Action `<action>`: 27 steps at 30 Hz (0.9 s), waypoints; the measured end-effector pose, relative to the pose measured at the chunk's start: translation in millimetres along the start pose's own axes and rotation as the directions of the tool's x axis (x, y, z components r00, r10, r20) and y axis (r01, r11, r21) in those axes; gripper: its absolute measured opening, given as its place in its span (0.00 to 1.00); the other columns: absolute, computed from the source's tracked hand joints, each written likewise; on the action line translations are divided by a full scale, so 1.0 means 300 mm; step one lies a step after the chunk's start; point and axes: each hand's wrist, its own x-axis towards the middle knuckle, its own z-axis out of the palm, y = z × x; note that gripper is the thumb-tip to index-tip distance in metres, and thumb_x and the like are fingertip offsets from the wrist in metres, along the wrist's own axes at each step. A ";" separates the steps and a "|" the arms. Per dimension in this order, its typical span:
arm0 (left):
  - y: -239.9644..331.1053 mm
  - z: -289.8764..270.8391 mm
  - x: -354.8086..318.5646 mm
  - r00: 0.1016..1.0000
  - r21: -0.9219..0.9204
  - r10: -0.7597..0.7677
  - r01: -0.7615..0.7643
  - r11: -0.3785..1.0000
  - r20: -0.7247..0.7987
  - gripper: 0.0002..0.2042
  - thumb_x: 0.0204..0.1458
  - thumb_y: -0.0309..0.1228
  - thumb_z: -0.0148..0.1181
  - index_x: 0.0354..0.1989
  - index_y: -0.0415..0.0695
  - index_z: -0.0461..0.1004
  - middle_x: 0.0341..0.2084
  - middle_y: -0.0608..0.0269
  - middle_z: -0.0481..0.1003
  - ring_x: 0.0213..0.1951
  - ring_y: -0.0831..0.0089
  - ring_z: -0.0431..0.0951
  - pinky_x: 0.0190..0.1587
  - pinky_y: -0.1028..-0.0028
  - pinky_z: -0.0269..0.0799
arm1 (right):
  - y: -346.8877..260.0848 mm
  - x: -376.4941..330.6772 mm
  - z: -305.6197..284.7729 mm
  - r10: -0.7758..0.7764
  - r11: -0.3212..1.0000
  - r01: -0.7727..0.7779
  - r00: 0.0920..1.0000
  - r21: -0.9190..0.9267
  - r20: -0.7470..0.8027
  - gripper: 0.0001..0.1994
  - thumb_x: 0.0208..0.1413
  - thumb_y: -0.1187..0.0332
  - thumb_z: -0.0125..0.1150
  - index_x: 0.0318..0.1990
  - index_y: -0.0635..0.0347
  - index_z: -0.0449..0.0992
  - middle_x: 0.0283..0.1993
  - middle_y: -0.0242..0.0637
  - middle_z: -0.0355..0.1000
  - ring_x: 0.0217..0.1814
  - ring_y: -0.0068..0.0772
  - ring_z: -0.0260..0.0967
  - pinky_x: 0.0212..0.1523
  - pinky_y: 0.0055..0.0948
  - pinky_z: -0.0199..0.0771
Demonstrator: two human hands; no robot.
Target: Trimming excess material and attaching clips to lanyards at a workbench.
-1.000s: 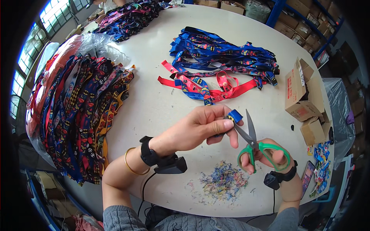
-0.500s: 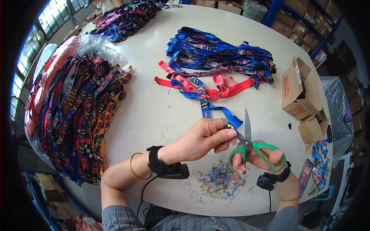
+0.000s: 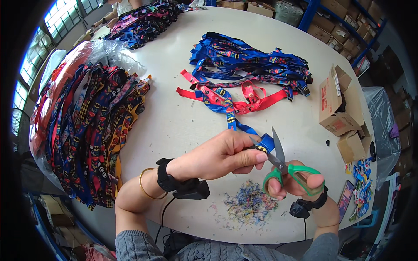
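Observation:
My left hand (image 3: 230, 154) pinches the folded end of a blue printed lanyard strap (image 3: 265, 142) between thumb and fingers. The rest of that strap trails away from the hand toward the red and blue straps lying beyond. In my right hand (image 3: 300, 182) are green-handled scissors (image 3: 281, 163), with thumb and fingers through the loops. Their blades stand apart, and one passes beside the strap end close to my left fingertips. Below the hands lies a loose heap of coloured thread clippings (image 3: 250, 203).
Blue printed straps (image 3: 248, 58) are bundled at the far middle, beside red straps (image 3: 261, 102). A large strap pile (image 3: 96, 126) covers the left side. At right stand an open carton (image 3: 337, 104), a phone (image 3: 346, 198) and small packets (image 3: 361, 187). Another person (image 3: 119, 8) sits far left.
The scissors have shifted slightly right and down, their upper blade tilting further left. My left hand has moved slightly left and up, still holding the strap end.

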 end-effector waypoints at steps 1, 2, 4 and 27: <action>-0.005 0.000 0.001 1.000 0.003 0.000 0.000 1.000 0.001 0.17 0.60 0.39 0.49 0.24 0.39 0.68 0.12 0.73 0.60 0.18 0.86 0.56 0.20 0.81 0.53 | -0.001 0.000 -0.003 -0.002 1.000 0.002 1.000 0.010 0.007 0.55 0.26 0.22 0.53 0.51 0.67 0.62 0.34 0.34 0.68 0.28 0.28 0.60 0.30 0.29 0.58; -0.019 0.000 0.006 1.000 0.005 0.012 -0.012 1.000 -0.012 0.16 0.60 0.39 0.49 0.24 0.39 0.68 0.12 0.73 0.59 0.17 0.86 0.55 0.20 0.81 0.52 | -0.003 0.001 -0.005 -0.004 1.000 0.003 1.000 0.020 0.013 0.54 0.26 0.22 0.53 0.51 0.66 0.63 0.33 0.34 0.68 0.28 0.28 0.59 0.29 0.29 0.58; -0.045 0.005 0.014 0.999 0.006 0.035 -0.035 0.999 -0.039 0.16 0.60 0.39 0.50 0.25 0.38 0.69 0.12 0.74 0.59 0.17 0.86 0.55 0.19 0.81 0.52 | -0.007 0.002 0.003 -0.005 0.999 0.004 1.000 0.032 0.019 0.54 0.26 0.22 0.53 0.50 0.66 0.64 0.32 0.34 0.68 0.27 0.28 0.59 0.29 0.29 0.58; -0.033 0.052 0.004 0.998 0.000 0.021 -0.021 1.000 -0.064 0.16 0.59 0.37 0.51 0.25 0.38 0.70 0.13 0.74 0.62 0.17 0.86 0.57 0.19 0.81 0.54 | -0.021 0.026 0.088 -0.100 0.986 0.119 0.982 0.114 -0.157 0.48 0.25 0.21 0.51 0.37 0.64 0.70 0.26 0.34 0.67 0.19 0.25 0.57 0.21 0.23 0.58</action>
